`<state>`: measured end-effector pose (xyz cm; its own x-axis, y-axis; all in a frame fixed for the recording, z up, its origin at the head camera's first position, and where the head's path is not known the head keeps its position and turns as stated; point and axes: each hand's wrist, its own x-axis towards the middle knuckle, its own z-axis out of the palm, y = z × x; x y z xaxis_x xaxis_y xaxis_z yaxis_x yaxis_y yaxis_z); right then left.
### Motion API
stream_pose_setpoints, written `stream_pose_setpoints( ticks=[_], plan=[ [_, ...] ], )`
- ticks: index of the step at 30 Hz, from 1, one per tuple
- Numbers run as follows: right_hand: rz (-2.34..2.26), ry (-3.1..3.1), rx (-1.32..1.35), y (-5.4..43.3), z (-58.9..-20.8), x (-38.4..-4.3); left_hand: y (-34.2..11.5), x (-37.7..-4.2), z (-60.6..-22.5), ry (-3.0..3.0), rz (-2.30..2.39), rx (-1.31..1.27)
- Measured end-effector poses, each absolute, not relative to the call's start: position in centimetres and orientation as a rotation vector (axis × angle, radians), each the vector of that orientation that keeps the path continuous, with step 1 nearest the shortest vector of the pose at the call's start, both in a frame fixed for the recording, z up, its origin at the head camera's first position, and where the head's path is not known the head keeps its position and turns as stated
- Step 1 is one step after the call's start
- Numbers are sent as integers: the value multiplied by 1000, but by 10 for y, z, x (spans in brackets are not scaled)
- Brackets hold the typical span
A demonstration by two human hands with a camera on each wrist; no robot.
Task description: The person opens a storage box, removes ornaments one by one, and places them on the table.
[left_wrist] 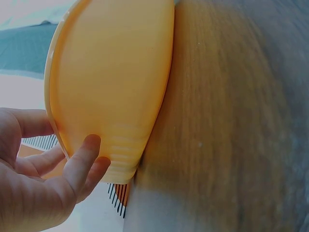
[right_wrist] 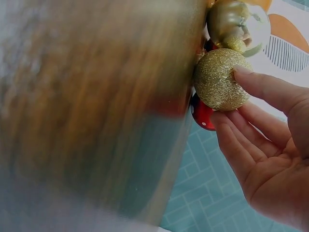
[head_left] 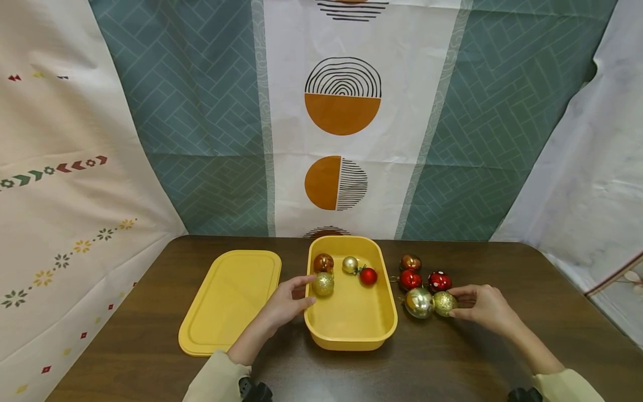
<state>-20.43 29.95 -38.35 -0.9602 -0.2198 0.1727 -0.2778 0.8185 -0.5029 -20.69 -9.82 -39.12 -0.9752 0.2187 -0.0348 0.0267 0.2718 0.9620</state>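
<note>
A dark brown wooden table (head_left: 341,379) lies before the person. Nearest are the pale cuffs of the left sleeve (head_left: 216,379) and right sleeve (head_left: 570,388).

Ahead of them, the left hand (head_left: 286,301) has its fingers spread wide and loosely bent, touching the left side of a yellow box (head_left: 351,324), some at its rim and some against its outer wall. The right hand (head_left: 482,307) pinches a glittery gold ball (head_left: 445,304) between thumb and fingers, right of the box; whether that ball rests on the table I cannot tell. Just beside it sits a large shiny gold ball (head_left: 418,303).

A flat yellow lid (head_left: 231,301) lies left of the box. Inside the box, a second glittery ball (head_left: 323,285) sits near the left wall, a copper ball (head_left: 324,263) just behind it; a red ball (head_left: 368,276) and a small gold ball (head_left: 350,264) lie farther right.

Behind the pinched ball are a white-dotted red ball (head_left: 440,281), a plain red one (head_left: 409,280) and, farthest, a brownish-orange one (head_left: 411,263). Beyond the table hangs a green and white cloth (head_left: 191,111).
</note>
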Motion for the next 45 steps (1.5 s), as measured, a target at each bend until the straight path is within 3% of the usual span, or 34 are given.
stream_pose_setpoints(
  ticks=[14,23,45],
  plan=[
    [809,-2797,481,287,-365,-197,-100,-206,-392,2381,1790,232],
    [937,-2736,678,238,-351,-204,-103,-206,-392,2381,1791,230],
    [1114,-2751,986,135,-366,-243,-101,-206,-393,2372,1792,286]
  ],
)
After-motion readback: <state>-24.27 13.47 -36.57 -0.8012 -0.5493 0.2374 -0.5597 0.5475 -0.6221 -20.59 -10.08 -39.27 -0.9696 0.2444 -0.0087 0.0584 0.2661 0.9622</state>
